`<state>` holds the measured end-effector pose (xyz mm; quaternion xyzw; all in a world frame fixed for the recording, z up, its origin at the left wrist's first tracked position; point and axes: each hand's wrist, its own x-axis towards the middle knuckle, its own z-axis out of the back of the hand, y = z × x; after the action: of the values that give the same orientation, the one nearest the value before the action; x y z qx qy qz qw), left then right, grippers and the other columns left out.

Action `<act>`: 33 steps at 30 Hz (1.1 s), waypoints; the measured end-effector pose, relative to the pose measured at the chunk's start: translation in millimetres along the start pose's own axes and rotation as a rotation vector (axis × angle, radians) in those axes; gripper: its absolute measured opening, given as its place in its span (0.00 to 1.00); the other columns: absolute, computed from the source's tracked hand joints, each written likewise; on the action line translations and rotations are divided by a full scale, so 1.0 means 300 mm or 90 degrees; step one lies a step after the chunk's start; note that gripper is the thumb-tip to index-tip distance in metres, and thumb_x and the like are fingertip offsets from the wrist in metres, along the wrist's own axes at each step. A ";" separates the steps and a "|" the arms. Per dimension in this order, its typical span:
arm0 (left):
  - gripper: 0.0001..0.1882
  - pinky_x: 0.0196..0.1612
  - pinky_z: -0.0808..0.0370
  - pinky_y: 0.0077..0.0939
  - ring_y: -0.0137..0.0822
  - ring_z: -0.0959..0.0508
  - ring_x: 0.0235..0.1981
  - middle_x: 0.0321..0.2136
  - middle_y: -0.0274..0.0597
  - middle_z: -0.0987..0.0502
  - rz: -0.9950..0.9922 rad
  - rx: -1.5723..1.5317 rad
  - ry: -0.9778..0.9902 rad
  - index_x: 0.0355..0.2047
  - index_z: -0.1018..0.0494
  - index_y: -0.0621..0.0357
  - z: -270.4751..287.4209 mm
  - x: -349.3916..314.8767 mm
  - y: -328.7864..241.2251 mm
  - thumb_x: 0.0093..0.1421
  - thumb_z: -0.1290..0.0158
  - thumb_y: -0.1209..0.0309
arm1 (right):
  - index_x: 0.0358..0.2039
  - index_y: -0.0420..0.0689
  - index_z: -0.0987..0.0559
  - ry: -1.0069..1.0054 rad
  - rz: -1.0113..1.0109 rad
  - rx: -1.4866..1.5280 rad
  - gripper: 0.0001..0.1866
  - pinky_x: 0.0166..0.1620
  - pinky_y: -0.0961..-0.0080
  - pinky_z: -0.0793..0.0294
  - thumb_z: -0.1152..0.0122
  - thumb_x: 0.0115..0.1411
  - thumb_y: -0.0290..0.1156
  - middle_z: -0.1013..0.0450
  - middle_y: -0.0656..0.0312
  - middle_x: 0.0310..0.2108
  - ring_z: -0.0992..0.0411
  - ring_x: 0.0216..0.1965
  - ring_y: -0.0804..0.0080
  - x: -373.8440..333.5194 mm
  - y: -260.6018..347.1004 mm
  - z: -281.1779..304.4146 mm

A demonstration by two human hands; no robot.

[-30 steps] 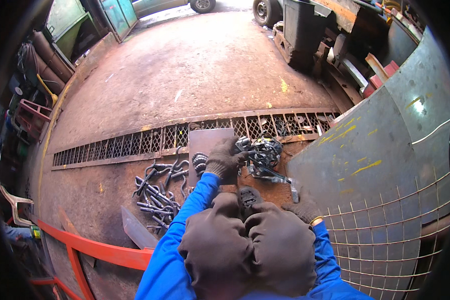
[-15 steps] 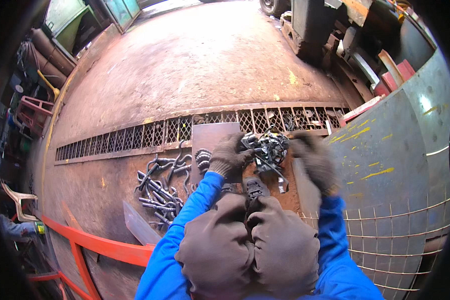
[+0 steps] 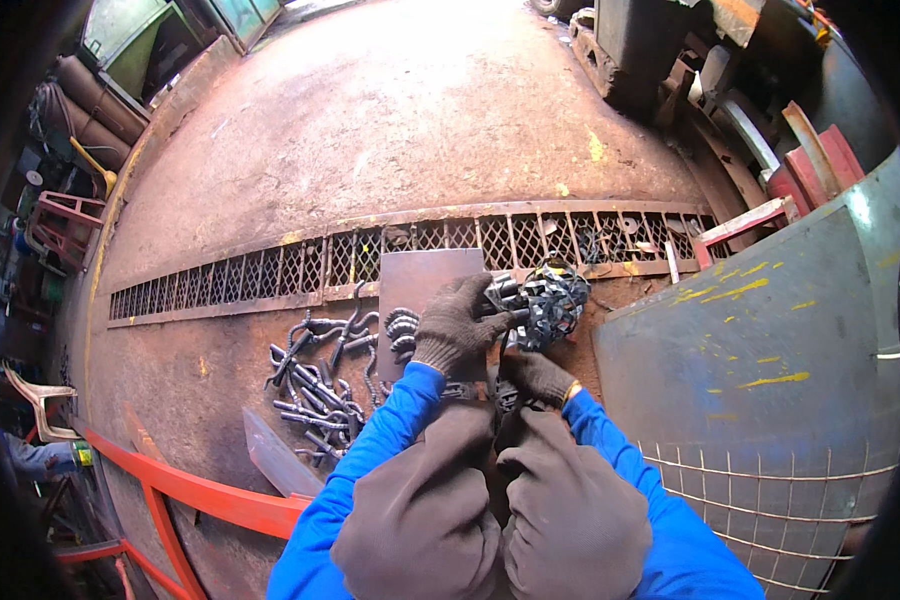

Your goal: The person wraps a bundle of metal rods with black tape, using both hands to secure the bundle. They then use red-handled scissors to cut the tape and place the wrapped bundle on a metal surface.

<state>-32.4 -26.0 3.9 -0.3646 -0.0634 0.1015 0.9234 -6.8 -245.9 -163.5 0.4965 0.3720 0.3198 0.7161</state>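
My left hand [image 3: 460, 328], in a dark knit glove, closes around a bundle of bent metal rods [image 3: 402, 330]. The rods' curved, ridged ends stick out to its left and their straight ends to its right. Beneath the bundle lies a flat brown metal plate [image 3: 432, 272]. My right hand [image 3: 538, 378], gloved too, is low in front of my knees with its fingers curled in beside a dark strip; what they hold is partly hidden. Just beyond it sits a tangle of shiny black strapping scraps [image 3: 555, 303].
A loose pile of bent rods [image 3: 320, 385] lies on the floor at left. An orange-red metal frame [image 3: 210, 495] stands at lower left. A grated drain [image 3: 340, 258] crosses the floor ahead. Large grey sheets [image 3: 750, 340] and wire mesh [image 3: 770, 500] are at right.
My right hand has swept from beyond the strapping tangle on the right, in and toward me, below the bundle. My left hand stays on the rods. The view has shifted slightly.
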 end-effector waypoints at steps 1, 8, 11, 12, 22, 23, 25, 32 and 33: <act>0.39 0.53 0.25 0.44 0.54 0.22 0.50 0.48 0.54 0.22 0.010 0.010 -0.006 0.57 0.26 0.54 0.008 -0.010 0.026 0.48 0.30 0.48 | 0.48 0.42 0.20 0.037 -0.092 0.061 0.16 0.45 0.75 0.25 0.46 0.71 0.40 0.21 0.64 0.40 0.27 0.40 0.76 0.058 0.058 0.041; 0.39 0.51 0.24 0.44 0.53 0.21 0.47 0.45 0.54 0.21 -0.002 -0.035 -0.039 0.56 0.25 0.55 0.012 -0.011 0.024 0.47 0.30 0.49 | 0.47 0.46 0.18 0.127 -0.091 -0.093 0.15 0.47 0.66 0.22 0.40 0.60 0.32 0.19 0.56 0.43 0.21 0.43 0.62 0.469 0.169 0.317; 0.38 0.53 0.24 0.45 0.55 0.21 0.48 0.46 0.56 0.21 -0.038 -0.032 -0.052 0.56 0.25 0.55 -0.009 0.005 0.046 0.48 0.30 0.49 | 0.47 0.47 0.18 0.153 -0.011 -0.545 0.22 0.49 0.59 0.23 0.31 0.52 0.40 0.20 0.49 0.45 0.21 0.47 0.53 0.620 0.298 0.461; 0.38 0.53 0.24 0.45 0.55 0.21 0.49 0.47 0.56 0.21 -0.043 -0.021 -0.052 0.56 0.25 0.55 -0.004 0.007 0.044 0.48 0.30 0.50 | 0.45 0.46 0.17 0.146 0.056 -0.594 0.22 0.47 0.59 0.22 0.30 0.53 0.44 0.20 0.48 0.40 0.21 0.45 0.50 0.665 0.316 0.484; 0.35 0.47 0.23 0.47 0.53 0.19 0.44 0.40 0.53 0.20 0.035 -0.029 -0.041 0.52 0.25 0.53 -0.029 0.015 0.044 0.47 0.29 0.50 | 0.30 0.43 0.18 0.101 0.171 -0.668 0.26 0.41 0.52 0.23 0.38 0.58 0.57 0.22 0.44 0.30 0.21 0.36 0.43 0.583 0.773 0.454; 0.35 0.43 0.22 0.45 0.51 0.18 0.40 0.36 0.51 0.20 0.056 -0.060 -0.074 0.49 0.24 0.54 -0.032 0.010 0.038 0.45 0.28 0.49 | 0.28 0.43 0.19 0.077 0.179 -0.638 0.25 0.40 0.51 0.23 0.39 0.60 0.56 0.23 0.45 0.28 0.22 0.35 0.43 0.534 0.791 0.427; 0.37 0.41 0.21 0.43 0.50 0.18 0.38 0.35 0.50 0.19 0.093 -0.040 -0.047 0.49 0.24 0.54 -0.011 0.025 0.007 0.43 0.27 0.49 | 0.27 0.44 0.21 0.032 0.191 -0.596 0.22 0.38 0.52 0.24 0.40 0.62 0.52 0.24 0.47 0.26 0.22 0.33 0.44 0.446 0.829 0.411; 0.32 0.43 0.20 0.42 0.51 0.17 0.39 0.42 0.49 0.18 -0.070 -0.106 -0.139 0.55 0.24 0.53 -0.045 0.033 0.029 0.48 0.29 0.64 | 0.34 0.42 0.18 -0.078 0.111 -0.269 0.14 0.32 0.60 0.27 0.39 0.62 0.41 0.26 0.49 0.25 0.24 0.28 0.49 0.306 0.788 0.433; 0.30 0.43 0.20 0.42 0.50 0.17 0.39 0.41 0.49 0.18 -0.091 -0.137 -0.177 0.52 0.23 0.54 -0.065 0.025 0.034 0.48 0.28 0.64 | 0.34 0.42 0.17 -0.082 0.106 -0.237 0.14 0.32 0.60 0.27 0.38 0.63 0.41 0.26 0.49 0.24 0.24 0.28 0.50 0.285 0.785 0.421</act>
<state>-22.7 -29.8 -16.9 -0.4381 -0.2264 0.0778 0.8665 124.1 -163.6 70.7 0.4044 0.2174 0.4085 0.7889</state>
